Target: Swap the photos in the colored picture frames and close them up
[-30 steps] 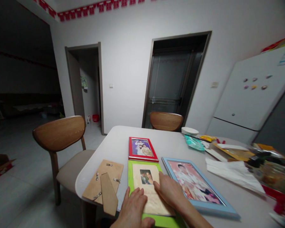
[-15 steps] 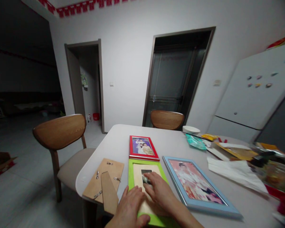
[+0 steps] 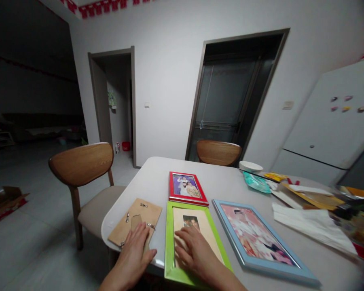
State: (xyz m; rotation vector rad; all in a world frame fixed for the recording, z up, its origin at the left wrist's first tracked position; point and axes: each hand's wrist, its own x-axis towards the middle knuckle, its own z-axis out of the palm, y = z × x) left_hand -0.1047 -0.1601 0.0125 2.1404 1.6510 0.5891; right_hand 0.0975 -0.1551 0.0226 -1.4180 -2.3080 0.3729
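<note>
Open hands are laid flat: left hand (image 3: 136, 252) on one backing board (image 3: 150, 210), right hand (image 3: 197, 252) on the green frame (image 3: 169, 242). Two more are seen: red frame (image 3: 186, 188) at 12 o'clock, blue frame (image 3: 255, 238) at 3.

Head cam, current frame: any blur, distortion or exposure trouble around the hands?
Head view, centre: both hands are sharp, left hand flat on the backing board, right hand flat on the green frame. Head view, far right: clutter past the white paper goes soft. Head view, edges: wide-angle bend tilts the dark doorway and fridge. Head view, left: the room behind the chair is underexposed.
</note>
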